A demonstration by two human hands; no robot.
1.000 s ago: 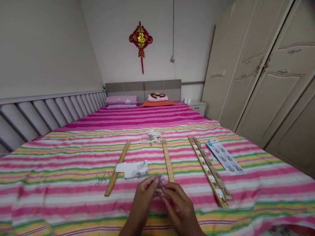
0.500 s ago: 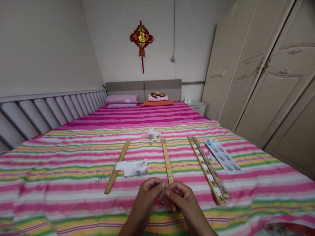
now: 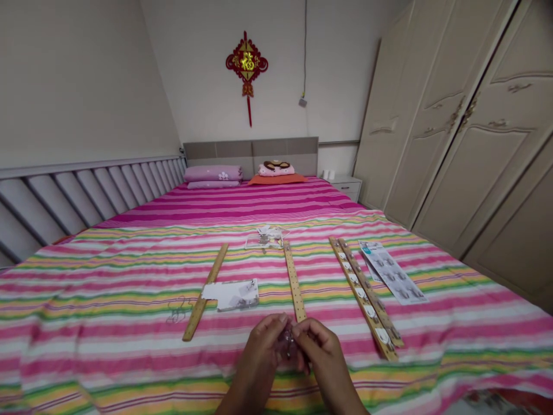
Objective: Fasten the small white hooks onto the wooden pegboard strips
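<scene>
Our left hand [image 3: 265,346] and right hand [image 3: 317,346] are half-curled, fingertips pinching a small clear packet [image 3: 287,340] between them. It sits just nearer us than the perforated wooden strip [image 3: 294,282]; left of that strip lies a white card [image 3: 235,294], and right of it, two hook-lined strips [image 3: 365,297].

And here they are, two bare hands, the left hand [image 3: 264,340] to the left of the strip [image 3: 294,282] and the right hand [image 3: 318,343] to its right. The fingers look slender, bare as far as they show, and the nails are too small to make out. Below the strip, both forearms [image 3: 246,389] are bare too, smooth, narrow at the wrists and broader lower down.
</scene>
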